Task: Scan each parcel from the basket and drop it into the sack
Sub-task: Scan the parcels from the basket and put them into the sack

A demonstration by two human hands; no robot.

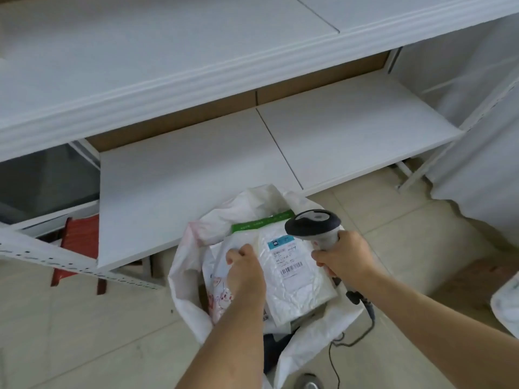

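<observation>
Crinkled glossy plastic parcel (292,270), seemingly woven plastic sack (185,290), matt tiles (98,332)

White metal shelving unit (196,169) w/ flat white boards, brown cardboard backing (309,80) behind. Beige tiled floor (84,332) below; white fabric curtain (477,136) at right. Red stool (78,245) under the shelf, left; soft even light.

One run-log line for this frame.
left hand holds parcel over sack | right hand grips scanner | label up
</observation>
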